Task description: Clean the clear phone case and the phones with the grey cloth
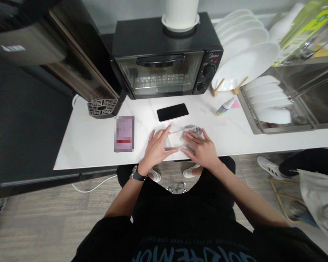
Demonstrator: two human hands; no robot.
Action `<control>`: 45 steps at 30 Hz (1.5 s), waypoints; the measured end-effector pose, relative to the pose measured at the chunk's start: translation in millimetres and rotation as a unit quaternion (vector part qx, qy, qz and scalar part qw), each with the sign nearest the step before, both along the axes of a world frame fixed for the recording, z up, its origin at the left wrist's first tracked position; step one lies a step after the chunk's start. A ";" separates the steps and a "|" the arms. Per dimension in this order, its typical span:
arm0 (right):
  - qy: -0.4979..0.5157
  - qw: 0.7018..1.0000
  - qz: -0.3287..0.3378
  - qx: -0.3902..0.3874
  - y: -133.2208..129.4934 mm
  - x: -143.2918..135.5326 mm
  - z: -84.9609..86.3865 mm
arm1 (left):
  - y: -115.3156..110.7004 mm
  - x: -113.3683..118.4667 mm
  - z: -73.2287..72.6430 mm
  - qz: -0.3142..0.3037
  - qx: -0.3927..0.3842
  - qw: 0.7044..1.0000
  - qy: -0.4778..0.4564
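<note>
Between both hands, on the counter (93,153): one packet (177,139), flat, white, in clear wrap (193,128) that bunches up at the right-hand end. Lies near the counter's front edge.

Left hand (157,146): back up, thumb spread wide from the index. Index angles forward to the packet's far left corner, thumb runs inward along its near edge, so the pair brackets the left end. Other fingers fan forward. Contact yes; can't tell if it's actually pinching. Wrist fairly straight, watch (138,174) on it, forearm coming in from the near left.

Right hand (202,146): back up, fingers reaching inward over the packet's right end and the bunched wrap, thumb stretched inward at the near edge. Gap to the fingers moderate. Touching the packet; can't tell if wrap is gripped, fingertips partly hide it. Forearm comes in from the near right, longer diagonal than the left one.

Around the hands: phone (172,112) just ahead of both, dark screen up. Purple item (124,127) left of the left hand, pixelated, can't read it. Small bottle (224,107) ahead-right of the right hand, tilted in view. Oven (161,72) straight ahead beyond the phone. Plates (248,60) farther ahead-right, standing on edge.
</note>
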State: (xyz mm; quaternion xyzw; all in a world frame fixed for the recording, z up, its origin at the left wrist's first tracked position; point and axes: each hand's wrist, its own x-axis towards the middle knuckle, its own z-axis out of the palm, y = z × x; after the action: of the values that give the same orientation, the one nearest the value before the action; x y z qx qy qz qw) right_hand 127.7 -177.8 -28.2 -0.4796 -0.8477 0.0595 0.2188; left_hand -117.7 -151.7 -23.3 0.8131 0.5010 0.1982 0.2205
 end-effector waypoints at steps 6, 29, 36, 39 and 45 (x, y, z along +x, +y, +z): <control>0.040 0.993 0.106 -0.043 5.5 -34.4 0.6 | -0.1 -3.4 -0.2 0.008 -0.003 1.000 -0.003; 0.005 0.998 -0.063 0.014 -9.9 26.9 3.4 | 0.7 -0.1 0.0 0.006 0.006 1.000 -0.001; 0.071 0.992 0.092 -0.042 -18.5 -31.0 1.2 | 1.0 -3.4 2.5 -0.017 -0.011 1.000 0.002; 0.065 0.989 0.121 -0.054 6.8 -29.6 2.1 | 1.4 -5.1 2.5 -0.019 -0.016 1.000 0.001; 0.000 0.999 0.037 -0.035 3.8 31.2 8.2 | 0.2 -2.4 1.8 0.000 -0.003 1.000 -0.006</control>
State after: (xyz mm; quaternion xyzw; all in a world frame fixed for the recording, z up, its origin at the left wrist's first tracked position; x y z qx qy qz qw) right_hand 158.9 -174.0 -20.0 -0.4557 -0.8621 0.0971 0.1991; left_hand -120.2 -151.5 -21.4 0.8113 0.5001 0.2014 0.2261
